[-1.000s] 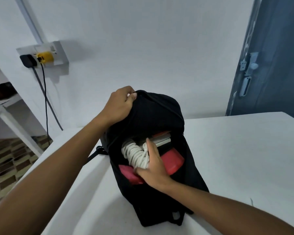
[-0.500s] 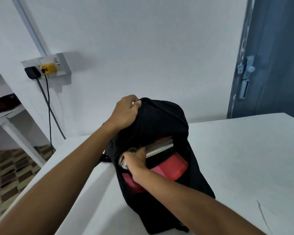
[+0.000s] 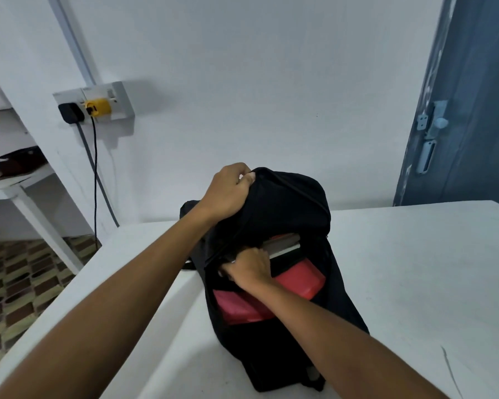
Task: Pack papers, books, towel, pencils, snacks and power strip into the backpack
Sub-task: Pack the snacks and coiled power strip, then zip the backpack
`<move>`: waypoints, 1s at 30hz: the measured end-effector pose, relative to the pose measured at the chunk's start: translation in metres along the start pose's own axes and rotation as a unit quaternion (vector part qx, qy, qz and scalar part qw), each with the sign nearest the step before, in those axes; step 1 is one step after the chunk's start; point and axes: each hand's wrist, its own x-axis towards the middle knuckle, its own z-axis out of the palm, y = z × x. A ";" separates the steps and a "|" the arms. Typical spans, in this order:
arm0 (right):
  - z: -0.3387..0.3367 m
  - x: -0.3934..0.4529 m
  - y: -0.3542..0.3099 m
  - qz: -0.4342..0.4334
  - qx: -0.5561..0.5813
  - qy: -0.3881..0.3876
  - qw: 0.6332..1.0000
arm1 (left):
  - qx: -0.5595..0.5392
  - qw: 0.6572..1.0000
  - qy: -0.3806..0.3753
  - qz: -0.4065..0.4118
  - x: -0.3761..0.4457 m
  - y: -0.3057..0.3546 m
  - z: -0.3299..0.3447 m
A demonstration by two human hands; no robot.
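Now that the white cord's gone under, I see right hand [image 3: 249, 267] fingers curled inside the backpack [image 3: 288, 208], left hand [image 3: 228, 191] gripping its top — pwr strip prob packed.

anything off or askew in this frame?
Nothing stands out. The backpack sits on the white table, its top gripped by the left hand; the right hand is inside the opening beside a red item. No spill or damage visible.

soft, even, slightly dim light casts faint shadows right of the wall socket [image 3: 94, 106], with wide-angle bending toward the edges.
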 end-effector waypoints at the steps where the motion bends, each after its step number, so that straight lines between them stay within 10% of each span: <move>1: 0.000 0.000 0.001 -0.001 -0.004 -0.007 1.000 | -0.002 1.000 -0.002 0.000 -0.002 0.000 0.001; 9: -0.034 -0.048 0.013 -0.091 -0.147 -0.144 0.974 | -0.036 0.999 -0.037 0.019 -0.039 -0.017 0.016; 16: -0.143 -0.103 0.008 -0.180 0.067 -0.384 0.903 | -0.004 0.988 -0.122 0.098 -0.097 -0.038 0.043; 20: -0.173 -0.087 0.032 -0.119 0.353 -0.159 0.914 | 0.065 0.972 -0.185 0.129 -0.125 -0.050 0.054; 24: -0.150 -0.044 0.096 -0.011 0.236 0.138 0.962 | 0.126 0.963 -0.176 0.160 -0.138 -0.061 0.066; 30: -0.113 -0.033 0.163 -0.054 -0.034 -0.004 0.998 | 0.135 0.968 0.049 0.204 -0.131 -0.040 0.076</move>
